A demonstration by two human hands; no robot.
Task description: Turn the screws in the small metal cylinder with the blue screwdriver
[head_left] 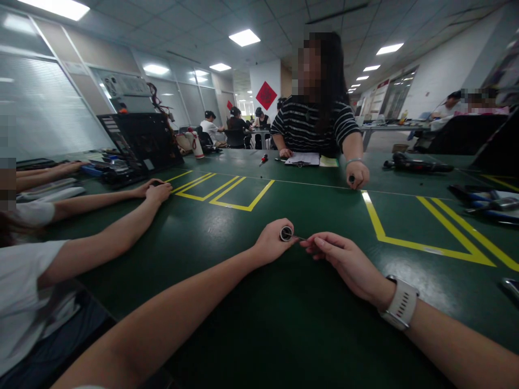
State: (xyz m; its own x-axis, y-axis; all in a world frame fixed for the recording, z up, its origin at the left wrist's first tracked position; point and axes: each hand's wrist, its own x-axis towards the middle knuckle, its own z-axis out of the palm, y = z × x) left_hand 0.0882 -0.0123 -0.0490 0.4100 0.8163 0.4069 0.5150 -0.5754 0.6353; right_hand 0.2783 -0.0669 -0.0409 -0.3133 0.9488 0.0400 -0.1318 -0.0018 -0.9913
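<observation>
My left hand (pixel 273 240) is wrapped round a short, hollow cylinder (pixel 286 233), whose round open end with a pale rim faces me. A thin, dark, rod-like piece (pixel 299 238) runs from the cylinder's mouth towards my right hand (pixel 338 256). The thumb and fingertips of that hand are pinched on the piece's outer end; its exact kind is too small to make out. Both hands are close together just above the green tabletop (pixel 259 302). A pale watch (pixel 401 303) is on my right wrist.
Across the table a person in a striped top (pixel 316 124) holds a small dark cylinder (pixel 352 178) near a clipboard (pixel 302 159). To the left are another person's hands (pixel 156 190). Yellow tape outlines (pixel 251 208) mark the table. A power drill (pixel 417 163) and pliers (pixel 494 204) lie right.
</observation>
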